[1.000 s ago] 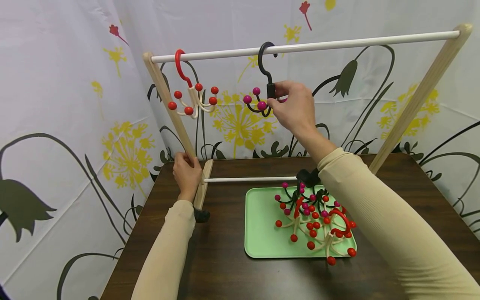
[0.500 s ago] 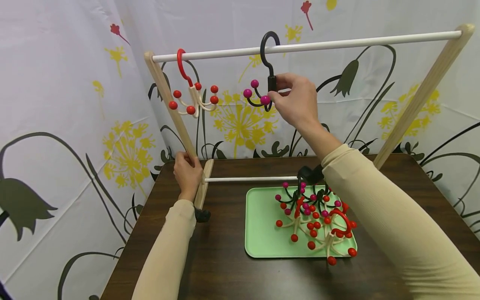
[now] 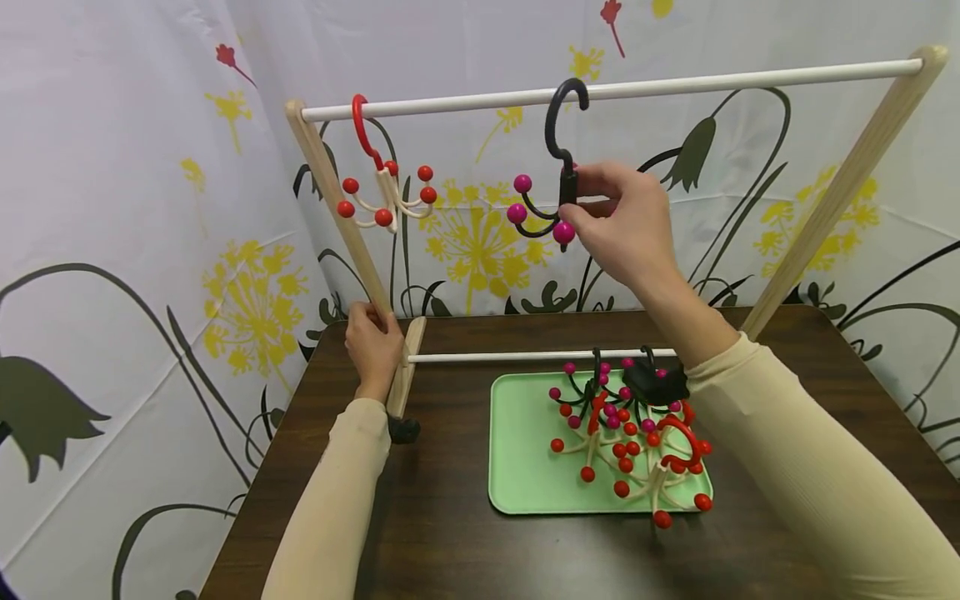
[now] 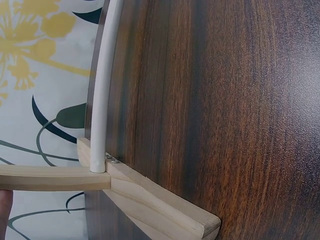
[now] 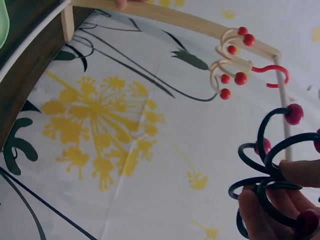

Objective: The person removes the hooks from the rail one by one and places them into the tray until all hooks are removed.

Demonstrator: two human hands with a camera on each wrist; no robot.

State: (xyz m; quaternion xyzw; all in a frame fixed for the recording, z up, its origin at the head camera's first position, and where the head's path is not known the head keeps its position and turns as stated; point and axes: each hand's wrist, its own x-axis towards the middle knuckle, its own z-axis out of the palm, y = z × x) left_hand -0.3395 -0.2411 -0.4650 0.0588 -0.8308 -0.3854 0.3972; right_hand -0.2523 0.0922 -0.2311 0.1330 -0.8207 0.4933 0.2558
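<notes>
My right hand (image 3: 626,221) pinches the stem of a black multi-arm hanger (image 3: 567,187) with magenta balls on its curved arms. The hanger's hook overlaps the white top rail (image 3: 712,84), its tip in front of the rail. The right wrist view shows thumb and fingers around the hanger's middle, among its arms. To the left, a cream hanger (image 3: 387,192) with red balls and a red hook hangs on the same rail. My left hand (image 3: 375,346) grips the left wooden post (image 3: 348,225) low down; in the left wrist view only a fingertip shows beside the post (image 4: 55,178).
A green tray (image 3: 517,467) on the dark wooden table (image 3: 450,542) bears several more hangers, red-balled and magenta-balled, some overhanging its front edge. Behind it a lower white rail (image 3: 495,357) crosses between the posts. A flower-patterned curtain (image 3: 135,250) stands behind the table.
My right hand lifted the black hanger, then brought it down and to the right; its hook tip, behind the rail before, is now in front of it. The left hand stays on the post.
</notes>
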